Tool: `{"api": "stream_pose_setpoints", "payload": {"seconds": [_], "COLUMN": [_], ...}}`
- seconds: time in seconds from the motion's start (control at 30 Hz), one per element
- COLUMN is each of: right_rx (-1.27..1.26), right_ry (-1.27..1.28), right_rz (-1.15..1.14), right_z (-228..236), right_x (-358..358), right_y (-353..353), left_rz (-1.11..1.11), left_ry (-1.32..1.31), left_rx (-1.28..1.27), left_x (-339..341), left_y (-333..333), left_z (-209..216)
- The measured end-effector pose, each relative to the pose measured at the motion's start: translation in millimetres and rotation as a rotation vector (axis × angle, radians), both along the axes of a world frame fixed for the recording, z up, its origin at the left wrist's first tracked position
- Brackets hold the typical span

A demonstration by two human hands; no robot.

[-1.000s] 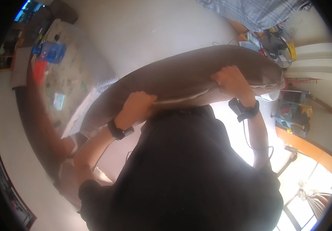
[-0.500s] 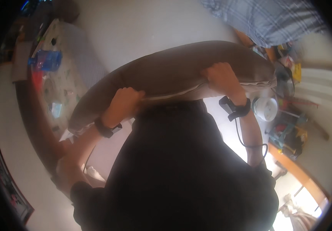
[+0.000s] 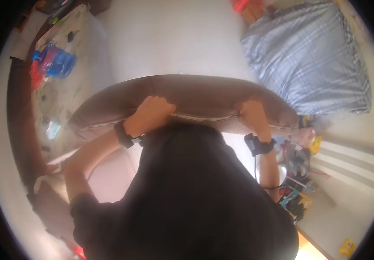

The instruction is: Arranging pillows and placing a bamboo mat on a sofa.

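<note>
A large brown cushion stretches across in front of my body, its long side facing me. Along its near side runs a pale zipper or seam line. My left hand is closed on the cushion's near edge, left of its middle. Farther right, my right hand grips the same edge with curled fingers. The fingertips of both hands are hidden against the fabric. Each wrist wears a dark strap with a small device.
To the left, a blue plastic water jug lies on a table with a patterned cover. A grey plaid cloth drapes over something at the far right. Mixed clutter sits below it. A pinkish seat pad shows beside my left arm.
The cushion has gone from slanting up at the right to nearly level, and both hands have moved with it, still gripping. The view has shifted, showing more of the plaid cloth.
</note>
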State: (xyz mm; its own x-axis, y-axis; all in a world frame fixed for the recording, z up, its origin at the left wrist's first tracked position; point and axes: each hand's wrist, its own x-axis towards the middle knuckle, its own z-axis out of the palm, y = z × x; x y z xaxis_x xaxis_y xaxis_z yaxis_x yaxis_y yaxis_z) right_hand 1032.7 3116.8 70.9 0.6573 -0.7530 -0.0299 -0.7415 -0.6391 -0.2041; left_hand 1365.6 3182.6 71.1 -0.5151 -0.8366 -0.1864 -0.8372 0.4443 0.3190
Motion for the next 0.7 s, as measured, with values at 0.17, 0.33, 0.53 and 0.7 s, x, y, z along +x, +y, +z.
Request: {"api": "stream_pose_setpoints", "payload": {"seconds": [0.17, 0.33, 0.53, 0.7], "right_rx": [0.007, 0.072, 0.083, 0.044], "right_ry": [0.051, 0.138, 0.162, 0.125], "right_rz": [-0.039, -0.063, 0.099, 0.221], "right_z": [-9, 15, 22, 4], "right_x": [31, 65, 133, 200], "right_y": [-66, -136, -247, -373], "left_rz": [-0.066, -0.057, 0.079, 0.257], "left_ry": [0.161, 0.138, 0.142, 0.054], "left_rx": [-0.147, -0.088, -0.071, -0.002], "left_x": [52, 76, 125, 167], "left_y": [-80, -132, -195, -271], "left_z": [-6, -10, -20, -18]}}
